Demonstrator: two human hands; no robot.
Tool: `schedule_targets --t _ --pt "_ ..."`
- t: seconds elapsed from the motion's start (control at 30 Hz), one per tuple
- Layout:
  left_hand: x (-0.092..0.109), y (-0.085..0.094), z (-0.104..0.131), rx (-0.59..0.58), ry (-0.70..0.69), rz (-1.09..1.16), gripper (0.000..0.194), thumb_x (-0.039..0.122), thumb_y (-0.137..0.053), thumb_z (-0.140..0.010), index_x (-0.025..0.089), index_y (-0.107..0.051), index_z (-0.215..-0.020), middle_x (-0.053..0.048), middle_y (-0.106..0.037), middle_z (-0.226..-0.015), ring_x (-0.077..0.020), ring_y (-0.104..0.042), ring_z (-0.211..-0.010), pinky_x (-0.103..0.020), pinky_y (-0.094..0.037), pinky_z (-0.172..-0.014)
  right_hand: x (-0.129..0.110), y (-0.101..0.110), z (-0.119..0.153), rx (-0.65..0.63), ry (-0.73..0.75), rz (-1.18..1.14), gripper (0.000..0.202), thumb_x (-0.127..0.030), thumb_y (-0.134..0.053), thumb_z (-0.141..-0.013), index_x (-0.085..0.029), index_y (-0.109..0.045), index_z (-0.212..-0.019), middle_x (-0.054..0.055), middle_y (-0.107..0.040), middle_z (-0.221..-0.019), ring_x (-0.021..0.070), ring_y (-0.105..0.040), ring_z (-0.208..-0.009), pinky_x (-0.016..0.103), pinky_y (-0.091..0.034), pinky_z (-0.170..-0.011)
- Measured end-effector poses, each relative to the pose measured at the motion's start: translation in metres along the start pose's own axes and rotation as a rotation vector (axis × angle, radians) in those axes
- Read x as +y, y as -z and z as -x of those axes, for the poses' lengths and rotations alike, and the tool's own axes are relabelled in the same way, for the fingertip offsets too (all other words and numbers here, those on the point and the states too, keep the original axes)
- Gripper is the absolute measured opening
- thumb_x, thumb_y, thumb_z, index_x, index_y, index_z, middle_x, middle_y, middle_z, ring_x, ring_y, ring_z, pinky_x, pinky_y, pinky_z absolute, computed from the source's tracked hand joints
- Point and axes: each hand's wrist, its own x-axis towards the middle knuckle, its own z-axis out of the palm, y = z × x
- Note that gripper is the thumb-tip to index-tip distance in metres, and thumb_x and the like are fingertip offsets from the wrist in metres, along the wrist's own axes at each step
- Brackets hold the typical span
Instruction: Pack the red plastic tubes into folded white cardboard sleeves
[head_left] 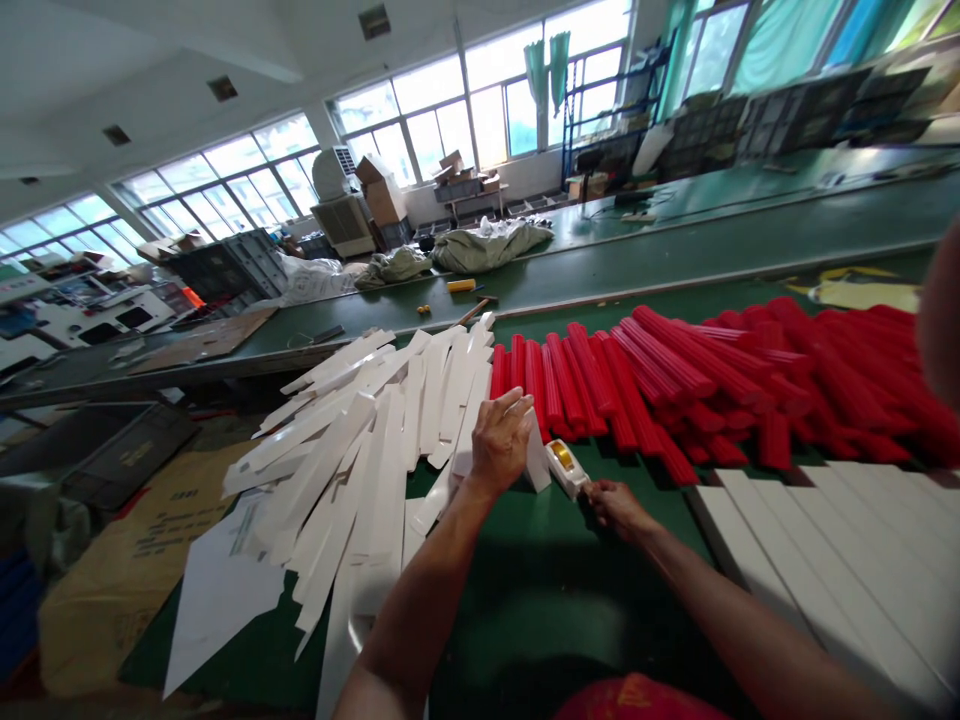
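Note:
My left hand [501, 437] is closed round a long narrow white box [537, 458], which stands out past the fingers on the right. Just beside that box, a small white tape dispenser [568, 468] with a yellowish roll rests on the green table. At the dispenser's near end, the fingers of my right hand [619, 508] are pinched together; what lies between them is too small to make out. Flat, partly folded white cartons [375, 450] are heaped to the left. Behind both hands lie red ribbed tubes [577, 375].
Finished-looking white boxes [840, 540] lie side by side at right. More red tubes [750, 370] are piled above them. A hammer [476, 308] and a yellow tool [461, 286] lie farther back. A second green table [675, 230] runs behind, and a brown sack [142, 570] is at lower left.

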Motion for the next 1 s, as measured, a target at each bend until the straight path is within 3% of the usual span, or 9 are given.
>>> schedule_targets --t 0.2,0.33,0.43,0.53,0.67,0.77,1.0 --pt "-0.001 0.002 -0.001 -0.009 -0.007 -0.009 0.028 0.019 -0.049 -0.094 0.018 -0.061 -0.120 -0.011 -0.067 -0.117 -0.0212 -0.060 -0.117 -0.040 -0.050 -0.094 0.002 0.004 0.008 0.030 -0.037 0.153 0.020 -0.020 -0.062 -0.070 -0.018 -0.047 -0.058 -0.005 -0.042 -0.044 0.0063 -0.036 -0.036 0.018 -0.024 -0.036" --pt "-0.001 0.002 0.001 -0.011 -0.005 0.003 0.030 0.020 -0.048 -0.094 0.018 -0.059 -0.123 -0.012 -0.066 -0.120 -0.0217 -0.060 -0.116 -0.040 -0.050 -0.094 -0.008 0.008 0.025 -0.135 -0.074 0.176 0.024 -0.025 -0.068 -0.066 -0.017 -0.047 -0.056 -0.005 -0.042 -0.045 0.0060 -0.034 -0.036 0.019 -0.025 -0.034" --pt "-0.002 -0.001 0.003 -0.017 -0.009 0.008 0.042 0.021 -0.049 -0.094 0.017 -0.048 -0.136 -0.014 -0.063 -0.126 -0.0236 -0.059 -0.117 -0.042 -0.050 -0.096 -0.045 0.006 0.052 -0.296 -0.014 0.101 0.031 -0.039 -0.072 -0.066 -0.017 -0.050 -0.063 -0.006 -0.043 -0.050 0.0049 -0.033 -0.039 0.019 -0.028 -0.035" --pt "-0.002 -0.007 0.004 -0.010 0.025 0.023 0.057 0.024 -0.050 -0.094 0.016 -0.030 -0.147 -0.017 -0.060 -0.131 -0.0253 -0.060 -0.114 -0.042 -0.051 -0.095 -0.108 -0.004 0.085 -0.406 0.218 -0.111 0.041 -0.051 -0.072 -0.070 -0.018 -0.049 -0.068 -0.008 -0.039 -0.050 0.0038 -0.031 -0.039 0.018 -0.030 -0.037" --pt "0.000 -0.016 0.002 0.000 0.064 0.025 0.067 0.025 -0.051 -0.094 0.016 -0.018 -0.151 -0.015 -0.061 -0.131 -0.0260 -0.061 -0.112 -0.042 -0.052 -0.095 -0.179 -0.022 0.113 -0.385 0.430 -0.189 0.042 -0.052 -0.073 -0.072 -0.017 -0.051 -0.069 -0.007 -0.041 -0.046 0.0049 -0.035 -0.036 0.018 -0.030 -0.035" --pt "0.001 -0.020 0.001 0.004 0.094 0.005 0.070 0.027 -0.051 -0.094 0.017 -0.014 -0.152 -0.013 -0.062 -0.130 -0.0258 -0.058 -0.118 -0.042 -0.052 -0.097 -0.198 -0.030 0.116 -0.327 0.470 -0.148 0.043 -0.055 -0.074 -0.068 -0.017 -0.053 -0.069 -0.006 -0.045 -0.047 0.0061 -0.039 -0.036 0.018 -0.031 -0.035" --pt "0.005 -0.023 0.001 -0.011 0.072 -0.020 0.071 0.024 -0.049 -0.095 0.016 -0.007 -0.152 -0.013 -0.061 -0.132 -0.0245 -0.058 -0.118 -0.043 -0.050 -0.100 -0.202 -0.033 0.115 -0.273 0.483 -0.086 0.041 -0.054 -0.073 -0.068 -0.015 -0.058 -0.070 -0.004 -0.050 -0.049 0.0072 -0.042 -0.037 0.019 -0.032 -0.035"
